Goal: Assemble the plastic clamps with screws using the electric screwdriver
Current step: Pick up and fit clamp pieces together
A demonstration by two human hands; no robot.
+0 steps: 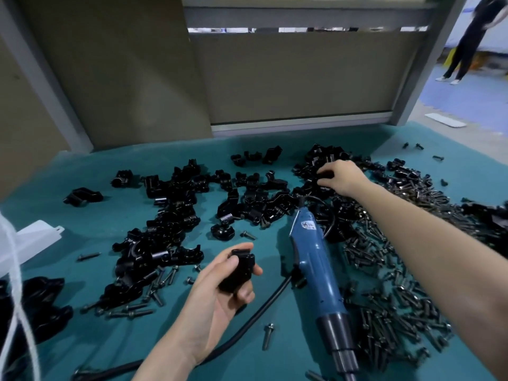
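Note:
My left hand holds a black plastic clamp piece near the table's front, thumb and fingers curled round it. My right hand reaches far across and its fingertips pinch a black clamp part in the pile at the back right. The blue electric screwdriver lies on the teal mat between my arms, its dark tip end toward me. Loose black clamp pieces spread across the middle. A heap of black screws lies under my right forearm.
The screwdriver's black cable curves across the front. A white plastic tray and white cords sit at the left edge. A grey partition closes the back. A person stands far right on the floor.

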